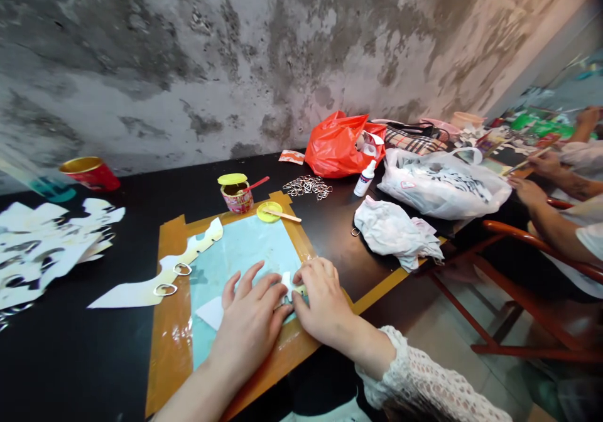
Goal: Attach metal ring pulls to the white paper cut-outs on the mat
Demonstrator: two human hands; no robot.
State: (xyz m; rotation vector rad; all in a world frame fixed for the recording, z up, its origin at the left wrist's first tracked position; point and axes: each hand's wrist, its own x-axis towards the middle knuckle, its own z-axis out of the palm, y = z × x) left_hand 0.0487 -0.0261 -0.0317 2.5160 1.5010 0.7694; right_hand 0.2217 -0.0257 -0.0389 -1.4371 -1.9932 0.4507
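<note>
My left hand (252, 312) reaches over a pale blue sheet (240, 246) edged with brown tape. Its thumb and index finger press on a small white cut piece (287, 280), while the other fingers spread out. From the right, my right hand (323, 293) holds the same piece with bent fingers. Part of the piece is hidden under both hands, and a white corner (210, 313) shows left of my left hand. Farther left, a long white cut strip (141, 291) with two metal rings (165, 290) lies across the tape.
A jar (237, 197), a yellow lid (269, 212) with a stick, and metal rings (308, 186) are behind the sheet. A bottle (364, 179), cloth (393, 230), red bag (336, 146) and white bag (438, 183) stand right. Cut pieces (44, 246) lie left. A person's hands (530, 193) are far right.
</note>
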